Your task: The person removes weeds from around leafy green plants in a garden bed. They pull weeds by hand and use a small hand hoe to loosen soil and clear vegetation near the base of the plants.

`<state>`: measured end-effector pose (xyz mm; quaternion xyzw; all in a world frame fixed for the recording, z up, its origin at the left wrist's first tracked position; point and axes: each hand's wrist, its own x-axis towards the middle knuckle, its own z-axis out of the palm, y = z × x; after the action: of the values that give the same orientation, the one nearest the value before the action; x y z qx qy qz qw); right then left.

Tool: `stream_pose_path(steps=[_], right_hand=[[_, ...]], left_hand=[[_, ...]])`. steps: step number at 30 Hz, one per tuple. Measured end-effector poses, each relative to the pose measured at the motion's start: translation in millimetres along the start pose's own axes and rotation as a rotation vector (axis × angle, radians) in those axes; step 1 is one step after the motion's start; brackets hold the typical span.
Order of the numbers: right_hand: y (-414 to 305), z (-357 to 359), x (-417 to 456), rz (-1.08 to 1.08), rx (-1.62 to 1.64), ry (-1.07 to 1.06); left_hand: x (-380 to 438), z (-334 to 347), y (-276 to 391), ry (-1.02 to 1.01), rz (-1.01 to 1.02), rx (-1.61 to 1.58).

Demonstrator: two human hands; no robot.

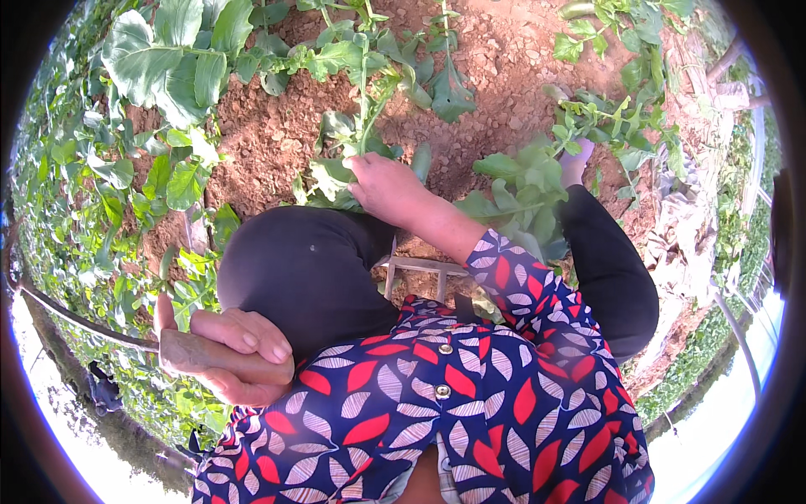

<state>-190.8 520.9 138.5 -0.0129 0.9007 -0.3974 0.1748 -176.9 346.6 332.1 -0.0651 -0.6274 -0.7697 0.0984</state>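
My left hand (pixel 236 356) is closed around the wooden handle (pixel 214 362) of a tool, beside my left shoulder. A thin, dark, curved part (pixel 88 324) runs left from the handle and looks like a sickle's blade. My right hand (pixel 381 183) reaches forward past my bent left knee and pinches the green stem (pixel 363 132) of a leafy plant near its base. Broad, pale green leaves (pixel 330 176) lie beside and below those fingertips. The plant stands in reddish, crumbly soil (pixel 271 138). The hidden side of my right hand cannot be seen.
A small wooden frame, perhaps a stool (pixel 422 264), shows between my legs. More leafy plants (pixel 170 57) grow at upper left, and others (pixel 522 195) by my right foot (pixel 576 160). Crumpled pale sheeting (pixel 683 246) lies at right, with a curved pole (pixel 740 340) beyond.
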Motion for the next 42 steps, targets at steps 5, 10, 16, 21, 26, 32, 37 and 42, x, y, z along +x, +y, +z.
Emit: stream_pose_path(steps=[5,10,16,21,26,32,37,42], right_hand=[[22.2,-82.1,25.8,-0.002,0.088,-0.046],[103.2,-107.9,55.5,0.292,-0.037,0.235],[161.4,-77.8,98.2,0.477,-0.401,0.199],[146.7,-78.8,124.0,0.311,-0.338,0.354],[168.9,-70.9,130.6,0.130,-0.392,0.318],[202.5,-69.7,132.0,0.267,-0.289,0.416],[196.6,-87.2,149.7,0.138,-0.268,0.778],[168.4,-93.5,197.7,-0.037,-0.180,0.489]], left_hand=[[-0.2,-5.8,1.5,0.059,0.001,-0.087],[0.9,-5.2,0.9,0.022,-0.007,-0.044],[1.2,-6.0,0.9,0.083,-0.036,0.000],[2.1,-9.3,-1.7,0.112,-0.013,-0.007],[3.9,-14.2,-2.8,0.047,0.007,-0.015],[5.2,-14.5,-5.9,0.025,0.030,-0.014],[2.8,-8.4,-2.4,0.142,0.004,0.012],[5.1,-10.9,-1.3,0.046,0.020,-0.005]])
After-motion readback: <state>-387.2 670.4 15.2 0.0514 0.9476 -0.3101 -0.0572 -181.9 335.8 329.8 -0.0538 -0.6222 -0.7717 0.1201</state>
